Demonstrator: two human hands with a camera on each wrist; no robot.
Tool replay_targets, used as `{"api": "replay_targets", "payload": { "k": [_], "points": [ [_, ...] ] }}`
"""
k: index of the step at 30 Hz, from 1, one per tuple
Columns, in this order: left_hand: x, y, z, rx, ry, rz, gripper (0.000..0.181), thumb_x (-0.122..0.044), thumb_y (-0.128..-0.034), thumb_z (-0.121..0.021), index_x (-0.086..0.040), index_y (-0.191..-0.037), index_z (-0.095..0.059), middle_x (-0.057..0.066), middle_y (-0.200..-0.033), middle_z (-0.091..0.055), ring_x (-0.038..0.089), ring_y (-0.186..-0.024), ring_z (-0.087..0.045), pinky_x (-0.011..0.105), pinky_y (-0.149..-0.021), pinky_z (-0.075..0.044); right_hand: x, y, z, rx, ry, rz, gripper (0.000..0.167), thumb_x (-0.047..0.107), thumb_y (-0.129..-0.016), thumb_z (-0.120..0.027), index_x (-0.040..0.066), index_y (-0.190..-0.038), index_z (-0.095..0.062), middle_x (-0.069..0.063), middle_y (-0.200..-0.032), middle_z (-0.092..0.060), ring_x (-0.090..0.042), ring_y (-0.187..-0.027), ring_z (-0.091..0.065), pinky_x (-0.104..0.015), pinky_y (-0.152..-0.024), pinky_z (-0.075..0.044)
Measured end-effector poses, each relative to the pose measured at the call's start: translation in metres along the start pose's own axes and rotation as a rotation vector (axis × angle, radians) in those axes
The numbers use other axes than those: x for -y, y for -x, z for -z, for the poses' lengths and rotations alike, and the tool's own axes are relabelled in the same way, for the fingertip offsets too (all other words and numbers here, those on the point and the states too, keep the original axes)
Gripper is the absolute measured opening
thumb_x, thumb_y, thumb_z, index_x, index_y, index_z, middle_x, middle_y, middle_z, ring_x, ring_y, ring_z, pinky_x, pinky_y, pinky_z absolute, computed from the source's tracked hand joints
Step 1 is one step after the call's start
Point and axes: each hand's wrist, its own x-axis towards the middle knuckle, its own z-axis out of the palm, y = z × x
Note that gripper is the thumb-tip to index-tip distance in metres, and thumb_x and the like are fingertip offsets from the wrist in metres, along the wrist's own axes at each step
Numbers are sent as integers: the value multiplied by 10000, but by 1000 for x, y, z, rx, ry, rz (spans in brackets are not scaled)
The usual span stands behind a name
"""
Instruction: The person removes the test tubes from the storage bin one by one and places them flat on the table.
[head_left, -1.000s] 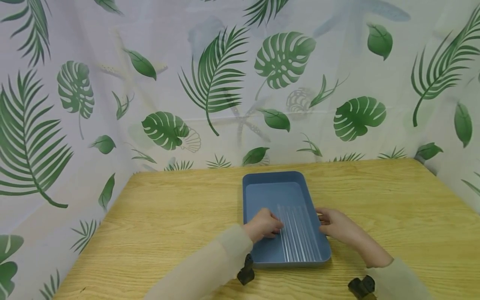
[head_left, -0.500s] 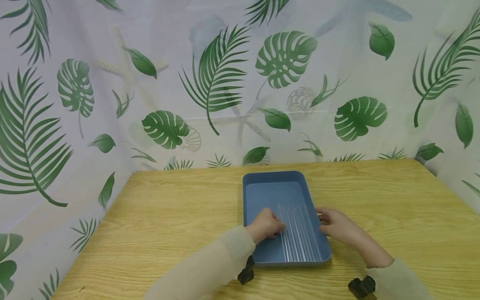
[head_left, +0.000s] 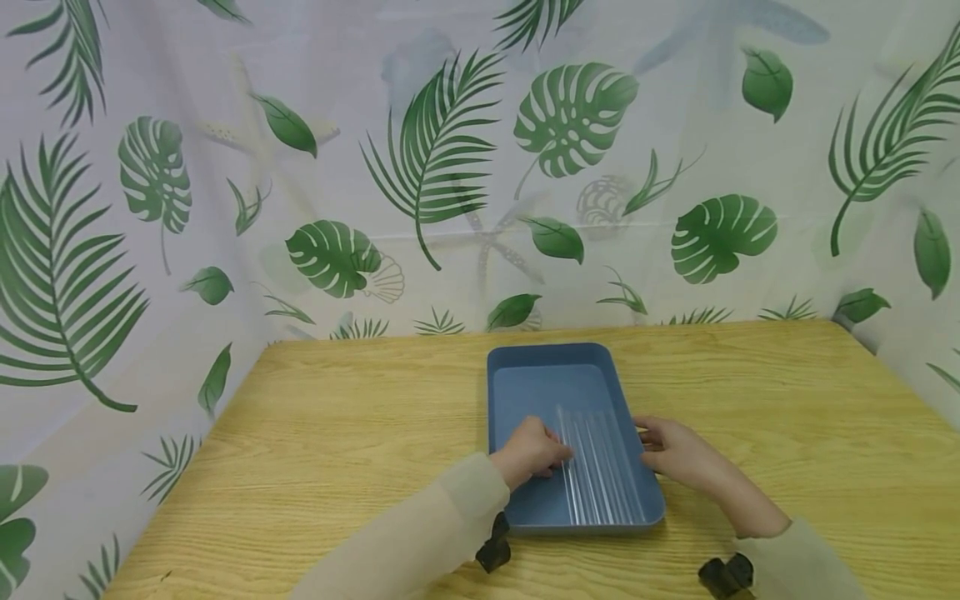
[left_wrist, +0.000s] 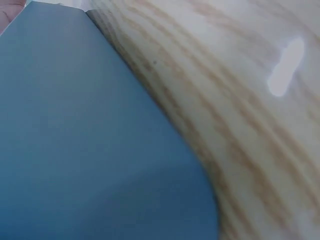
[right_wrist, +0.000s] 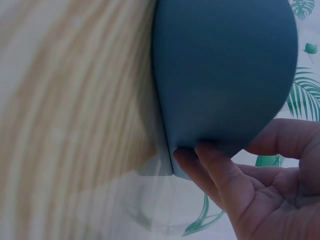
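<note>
Several clear tubes [head_left: 604,471] lie side by side in the blue tray [head_left: 549,385]; the left hand [head_left: 531,450] seems to pinch the leftmost one. The right hand [head_left: 681,454], grip narrow, holds the tray's wall. Probably they're being lined up; next calls for a light nudge, tray steady on the bench [head_left: 375,417].
</note>
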Motion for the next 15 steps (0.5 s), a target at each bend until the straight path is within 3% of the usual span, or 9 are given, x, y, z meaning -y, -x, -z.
{"api": "replay_targets", "payload": {
  "k": [8,15],
  "points": [
    [3,-1,-1,-2,58,-1,433,-55,-797,-645,-130,-496,-344,31,-639,-536,117,-569,-513,262,-490,-455,1,1,0,-1,-4,-5,504,-69,-833,-454,-215,-1263,-235,-397,-1196,-366,-477,-1078,-405,-418,-754,-463],
    [4,-1,1,-23,105,-2,174,-61,-792,-652,-43,-688,-514,32,-722,-540,129,-636,-545,280,-548,-487,2,2,0,2,-26,-10,507,-71,-835,-444,-210,-1271,-224,-398,-1205,-353,-477,-1081,-402,-419,-755,-461]
  ]
}}
